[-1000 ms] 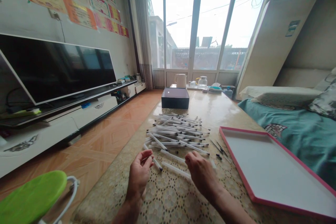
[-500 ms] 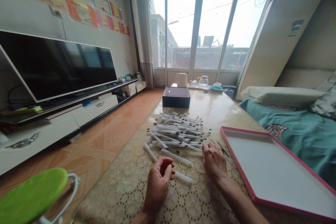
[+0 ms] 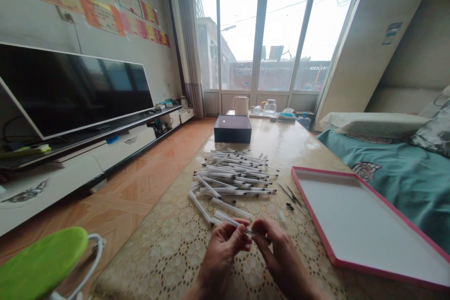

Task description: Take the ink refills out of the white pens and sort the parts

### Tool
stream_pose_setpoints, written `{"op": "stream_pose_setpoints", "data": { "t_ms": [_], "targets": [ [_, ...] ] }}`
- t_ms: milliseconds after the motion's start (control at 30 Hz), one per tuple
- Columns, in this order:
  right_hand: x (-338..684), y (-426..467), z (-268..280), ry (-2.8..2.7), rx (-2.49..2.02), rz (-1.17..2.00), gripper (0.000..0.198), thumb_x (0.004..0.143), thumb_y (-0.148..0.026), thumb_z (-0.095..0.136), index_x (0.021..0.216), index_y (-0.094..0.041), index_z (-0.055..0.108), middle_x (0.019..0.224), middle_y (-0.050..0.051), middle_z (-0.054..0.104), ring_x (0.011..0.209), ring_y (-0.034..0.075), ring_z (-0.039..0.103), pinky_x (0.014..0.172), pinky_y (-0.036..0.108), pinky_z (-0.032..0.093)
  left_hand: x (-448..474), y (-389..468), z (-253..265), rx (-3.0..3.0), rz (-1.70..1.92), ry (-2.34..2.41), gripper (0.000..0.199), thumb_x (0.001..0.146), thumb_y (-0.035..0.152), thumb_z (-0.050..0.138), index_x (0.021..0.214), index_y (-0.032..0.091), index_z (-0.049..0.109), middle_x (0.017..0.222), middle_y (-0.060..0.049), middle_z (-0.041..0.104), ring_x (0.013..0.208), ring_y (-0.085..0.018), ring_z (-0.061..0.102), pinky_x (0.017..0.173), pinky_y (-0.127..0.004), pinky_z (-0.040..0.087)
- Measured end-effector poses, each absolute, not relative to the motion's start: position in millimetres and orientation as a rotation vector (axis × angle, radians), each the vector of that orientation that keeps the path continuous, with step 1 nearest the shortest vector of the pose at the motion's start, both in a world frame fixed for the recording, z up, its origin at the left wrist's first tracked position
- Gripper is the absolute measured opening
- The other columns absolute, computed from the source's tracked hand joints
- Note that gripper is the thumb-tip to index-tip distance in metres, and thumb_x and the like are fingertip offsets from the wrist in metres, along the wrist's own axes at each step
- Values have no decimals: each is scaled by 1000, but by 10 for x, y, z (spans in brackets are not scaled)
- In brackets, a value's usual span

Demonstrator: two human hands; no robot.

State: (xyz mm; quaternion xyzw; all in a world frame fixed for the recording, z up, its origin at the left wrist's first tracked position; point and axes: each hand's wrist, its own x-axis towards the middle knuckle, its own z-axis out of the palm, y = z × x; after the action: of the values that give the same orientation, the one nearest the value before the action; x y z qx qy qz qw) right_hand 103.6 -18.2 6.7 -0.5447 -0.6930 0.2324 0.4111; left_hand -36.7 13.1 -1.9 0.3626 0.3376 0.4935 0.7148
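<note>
My left hand (image 3: 225, 255) is closed around a white translucent pen barrel (image 3: 225, 217), whose far end points up and left. My right hand (image 3: 281, 253) pinches close to the barrel's other end, with a small dark bit showing between its fingers; what it grips is mostly hidden. Beyond the hands lies a heap of white pens (image 3: 235, 173) with black ends. Two loose barrels lie on its near side, one slanting at the left (image 3: 200, 207) and one in front (image 3: 230, 207). Right of the heap are thin dark refills (image 3: 293, 193) and small black pieces (image 3: 290, 206).
A pink-rimmed white tray (image 3: 332, 258) lies at the right of the patterned table (image 3: 151, 248). Behind the heap stands a dark blue box (image 3: 232, 135). A kettle (image 3: 240, 105) and glass jug (image 3: 270, 106) stand at the far end. A green stool (image 3: 45, 262) is at lower left.
My right hand has come back from beside the heap to meet my left hand. The left hand now holds a barrel raised between both hands. The view has shifted slightly.
</note>
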Motion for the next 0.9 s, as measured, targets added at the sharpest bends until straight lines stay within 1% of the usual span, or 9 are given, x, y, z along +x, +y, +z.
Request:
{"op": "stream_pose_setpoints", "data": {
  "t_ms": [100, 200, 267, 467, 567, 667, 733, 833, 900],
  "targets": [
    [1097, -160, 23, -1649, -1416, 711, 27, 90, -39, 40, 79, -19, 54, 71, 2, 59, 65, 15, 56, 60, 24, 41, -399, 152, -29, 747, 1152, 773, 19, 67, 31, 73, 77, 14, 71, 67, -4, 68, 61, -13, 62, 61, -24, 50],
    [1163, -129, -63, -1570, -1453, 851, 44, 91, -47, 32, 70, -17, 55, 60, 1, 56, 54, 13, 52, 51, 22, 38, -442, 183, -36, 673, 1184, 814, 22, 65, 32, 74, 78, 14, 70, 67, -4, 69, 62, -13, 63, 62, -23, 50],
    [1184, -120, -110, -1564, -1433, 898, 48, 91, -50, 31, 68, -16, 56, 56, 0, 54, 51, 12, 49, 49, 22, 37, -459, 193, -36, 659, 1184, 825, 23, 64, 32, 75, 77, 13, 70, 67, -5, 69, 61, -13, 63, 61, -23, 51],
    [1175, -138, -109, -1558, -1400, 906, 45, 89, -50, 37, 67, -16, 57, 57, -1, 52, 54, 12, 48, 52, 21, 36, -464, 174, -32, 710, 1169, 823, 22, 66, 30, 74, 77, 12, 70, 67, -6, 70, 62, -14, 64, 63, -25, 52],
    [1170, -153, -84, -1541, -1405, 916, 43, 87, -50, 40, 64, -17, 55, 57, -1, 53, 53, 12, 47, 52, 21, 36, -460, 159, -20, 695, 1181, 847, 23, 63, 31, 76, 75, 13, 70, 66, -6, 70, 60, -14, 64, 62, -25, 52],
    [1165, -166, -64, -1543, -1425, 850, 41, 87, -48, 43, 64, -17, 56, 58, 0, 56, 55, 13, 48, 53, 22, 36, -460, 150, -6, 658, 1193, 872, 25, 60, 32, 78, 74, 13, 70, 66, -6, 70, 60, -15, 64, 62, -25, 52],
    [1157, -173, -43, -1554, -1427, 793, 38, 86, -47, 46, 66, -17, 58, 60, 1, 57, 58, 14, 48, 55, 23, 37, -466, 149, -2, 642, 1197, 879, 26, 60, 33, 78, 74, 12, 70, 65, -6, 71, 61, -15, 65, 62, -25, 52],
    [1138, -176, -10, -1568, -1426, 752, 30, 82, -45, 53, 77, -17, 62, 65, 1, 60, 61, 15, 50, 57, 23, 38, -476, 147, 1, 647, 1189, 880, 28, 59, 34, 78, 74, 12, 70, 65, -7, 71, 61, -16, 65, 63, -25, 52],
    [1124, -172, -9, -1574, -1440, 756, 32, 84, -46, 49, 76, -18, 63, 66, 1, 61, 60, 14, 51, 55, 23, 37, -477, 140, 5, 664, 1188, 877, 28, 59, 34, 78, 75, 12, 71, 66, -7, 71, 61, -16, 65, 64, -26, 53]
  ]
}}
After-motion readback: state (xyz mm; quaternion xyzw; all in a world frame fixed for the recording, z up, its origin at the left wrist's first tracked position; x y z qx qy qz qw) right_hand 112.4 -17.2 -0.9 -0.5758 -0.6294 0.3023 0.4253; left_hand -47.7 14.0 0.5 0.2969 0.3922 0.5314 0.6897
